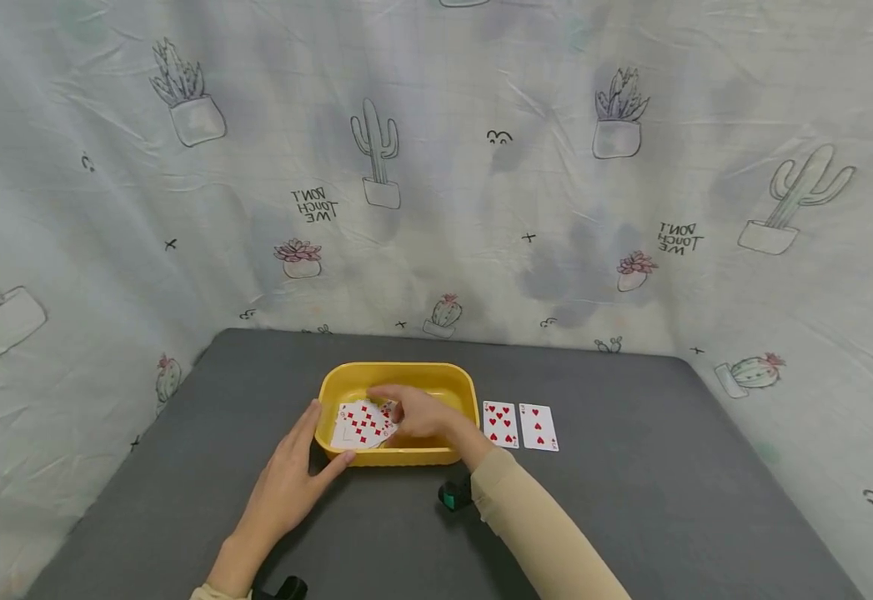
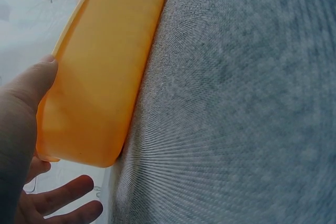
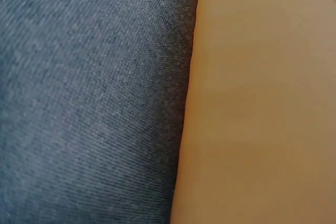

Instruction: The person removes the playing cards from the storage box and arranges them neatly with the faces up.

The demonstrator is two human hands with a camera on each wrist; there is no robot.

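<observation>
A yellow plastic tray (image 1: 460,385) stands in the middle of a dark grey table (image 1: 631,500). Inside it lies a fanned bunch of red playing cards (image 1: 361,425). My right hand (image 1: 389,404) reaches into the tray, and its thumb and fingers pinch the right edge of the cards. At the tray's front left corner my left hand (image 1: 325,435) has its thumb on the front wall and straight fingers along the left side. The left wrist view shows that thumb (image 2: 31,85) lying against the tray wall (image 2: 105,72). Only the tray wall (image 3: 262,103) and table appear in the right wrist view.
Two heart cards (image 1: 500,423) (image 1: 538,427) lie face up side by side on the table just right of the tray. A cactus-print cloth (image 1: 481,167) hangs behind and at both sides. Bare grey table (image 2: 236,103) stretches in front of the tray.
</observation>
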